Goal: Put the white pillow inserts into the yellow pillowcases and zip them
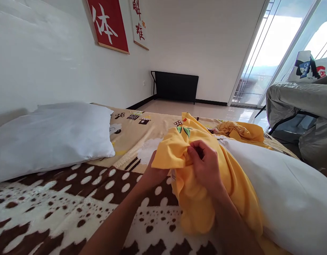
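A yellow cloth cover (232, 180) with green leaf prints lies bunched in front of me, partly over a white pillow (288, 191) on the right. The thumb and fingers of my right hand (204, 163) pinch a fold of the cloth. My left hand (156, 171) is under the cloth's left edge, holding it from below; the cloth hides most of its fingers. Behind the white pillow lies another crumpled yellow cloth (243, 131).
A second white pillow (54, 136) rests on the left of the bed, on a brown and cream patterned blanket (83, 198). Beyond the bed, a black folded panel (176, 86) leans on the wall. Grey-covered furniture (299, 99) with bags (304, 67) stands at the right.
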Demonstrator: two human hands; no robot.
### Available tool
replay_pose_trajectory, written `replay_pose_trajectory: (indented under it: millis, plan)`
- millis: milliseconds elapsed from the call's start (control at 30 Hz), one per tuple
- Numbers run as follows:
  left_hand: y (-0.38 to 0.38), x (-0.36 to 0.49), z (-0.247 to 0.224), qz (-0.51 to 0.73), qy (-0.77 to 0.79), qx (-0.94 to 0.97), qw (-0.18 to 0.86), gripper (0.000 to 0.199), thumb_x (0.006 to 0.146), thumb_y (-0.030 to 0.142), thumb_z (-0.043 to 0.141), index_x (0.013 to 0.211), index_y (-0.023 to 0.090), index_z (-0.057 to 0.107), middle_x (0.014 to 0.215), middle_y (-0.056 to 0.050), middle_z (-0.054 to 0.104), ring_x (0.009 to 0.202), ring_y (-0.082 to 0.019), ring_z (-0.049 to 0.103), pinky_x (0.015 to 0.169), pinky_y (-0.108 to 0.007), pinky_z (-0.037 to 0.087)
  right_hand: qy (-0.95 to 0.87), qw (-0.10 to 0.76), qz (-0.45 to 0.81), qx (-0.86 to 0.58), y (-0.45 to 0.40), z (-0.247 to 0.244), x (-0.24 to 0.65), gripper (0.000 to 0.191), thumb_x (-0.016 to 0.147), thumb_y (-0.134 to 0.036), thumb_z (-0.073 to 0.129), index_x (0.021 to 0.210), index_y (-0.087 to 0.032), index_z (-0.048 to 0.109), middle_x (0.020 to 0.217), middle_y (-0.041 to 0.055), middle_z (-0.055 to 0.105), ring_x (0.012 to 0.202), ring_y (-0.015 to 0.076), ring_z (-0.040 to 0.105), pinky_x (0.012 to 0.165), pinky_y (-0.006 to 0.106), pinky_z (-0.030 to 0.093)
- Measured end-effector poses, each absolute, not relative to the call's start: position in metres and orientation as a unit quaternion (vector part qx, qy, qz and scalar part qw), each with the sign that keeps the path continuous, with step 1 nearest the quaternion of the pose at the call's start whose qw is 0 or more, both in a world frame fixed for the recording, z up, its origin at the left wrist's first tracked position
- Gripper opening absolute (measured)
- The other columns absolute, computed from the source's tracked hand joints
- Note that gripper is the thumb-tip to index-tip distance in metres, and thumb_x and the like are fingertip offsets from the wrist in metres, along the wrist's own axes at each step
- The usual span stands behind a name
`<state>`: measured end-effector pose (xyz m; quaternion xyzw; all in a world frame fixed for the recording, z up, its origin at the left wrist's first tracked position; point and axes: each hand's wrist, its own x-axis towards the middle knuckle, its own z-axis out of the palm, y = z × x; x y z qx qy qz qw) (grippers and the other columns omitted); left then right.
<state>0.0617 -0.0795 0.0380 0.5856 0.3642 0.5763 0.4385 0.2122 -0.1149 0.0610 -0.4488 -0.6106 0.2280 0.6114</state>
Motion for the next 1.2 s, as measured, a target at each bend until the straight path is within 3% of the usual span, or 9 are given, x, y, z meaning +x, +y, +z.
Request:
replay_pose_trajectory:
  millis: [133, 233, 433, 600, 933, 1100, 1200]
  plan:
    - [-0.079, 0.052, 0.047, 0.512, 0.356, 0.695, 0.358, 0.017, 0.058, 0.024, 0.068, 0.071, 0.015, 0.066, 0.072, -0.005, 0.067, 0.067, -0.016, 0.054, 0.06, -0.025, 0.047, -0.604, 0.614, 0.238, -0.449, -0.114, 0.061, 0.212, 0.016, 0.081, -0.033, 0.054, 0.074, -0.019, 0.054, 0.065, -0.0026, 0.053, 0.06, 0.0101, 0.047, 0.056, 0.022, 0.04]
    - [-0.084, 0.051, 0.051, 0.56, 0.369, 0.672, 0.314, 0.019, 0.056, 0.025, 0.07, 0.069, 0.014, 0.062, 0.067, -0.002, 0.062, 0.061, -0.013, 0.049, 0.055, -0.023, 0.044, -0.609, 0.607, 0.243, -0.449, -0.114, 0.061, 0.211, 0.016, 0.081, -0.034, 0.054, 0.074, -0.019, 0.054, 0.064, -0.0031, 0.052, 0.059, 0.0102, 0.047, 0.055, 0.022, 0.04]
    - [-0.096, 0.058, 0.055, 0.561, 0.34, 0.65, 0.384, 0.015, 0.068, 0.028, 0.057, 0.06, 0.016, 0.054, 0.057, 0.001, 0.053, 0.055, -0.01, 0.043, 0.053, -0.021, 0.042, -0.617, 0.597, 0.246, -0.45, -0.113, 0.058, 0.208, 0.017, 0.082, -0.034, 0.054, 0.073, -0.019, 0.053, 0.063, -0.0033, 0.051, 0.057, 0.01, 0.046, 0.054, 0.022, 0.038]
    - [-0.106, 0.062, 0.072, 0.505, 0.39, 0.686, 0.349, 0.007, 0.063, 0.02, 0.054, 0.058, 0.014, 0.054, 0.057, 0.003, 0.054, 0.054, -0.008, 0.04, 0.048, -0.018, 0.036, -0.645, 0.582, 0.212, -0.448, -0.113, 0.058, 0.206, 0.014, 0.084, -0.03, 0.051, 0.074, -0.02, 0.053, 0.067, -0.0021, 0.055, 0.061, 0.0109, 0.049, 0.059, 0.023, 0.039]
    - [-0.103, 0.06, 0.067, 0.574, 0.368, 0.536, 0.498, 0.011, 0.055, 0.019, 0.067, 0.061, 0.015, 0.059, 0.058, 0.004, 0.056, 0.055, -0.008, 0.045, 0.051, -0.018, 0.039, -0.724, 0.526, 0.106, -0.433, -0.12, 0.064, 0.207, 0.016, 0.09, -0.023, 0.044, 0.084, -0.02, 0.058, 0.08, 0.0011, 0.06, 0.075, 0.0133, 0.053, 0.07, 0.025, 0.041]
    - [-0.097, 0.052, 0.085, 0.644, 0.337, 0.372, 0.577, 0.016, 0.056, 0.019, 0.063, 0.073, 0.018, 0.063, 0.072, -0.002, 0.064, 0.078, -0.018, 0.06, 0.069, -0.026, 0.052, -0.767, 0.453, -0.007, -0.455, -0.125, 0.067, 0.206, 0.02, 0.09, -0.022, 0.047, 0.105, -0.022, 0.06, 0.103, 0.0055, 0.062, 0.096, 0.0187, 0.053, 0.086, 0.033, 0.038]
    - [-0.091, 0.046, 0.092, 0.656, 0.341, 0.299, 0.603, 0.018, 0.058, 0.013, 0.059, 0.074, 0.019, 0.063, 0.075, -0.003, 0.066, 0.086, -0.022, 0.062, 0.071, -0.028, 0.054, -0.76, 0.427, -0.049, -0.488, -0.124, 0.066, 0.207, 0.023, 0.09, -0.025, 0.048, 0.109, -0.022, 0.059, 0.11, 0.0065, 0.061, 0.101, 0.0204, 0.052, 0.088, 0.035, 0.036]
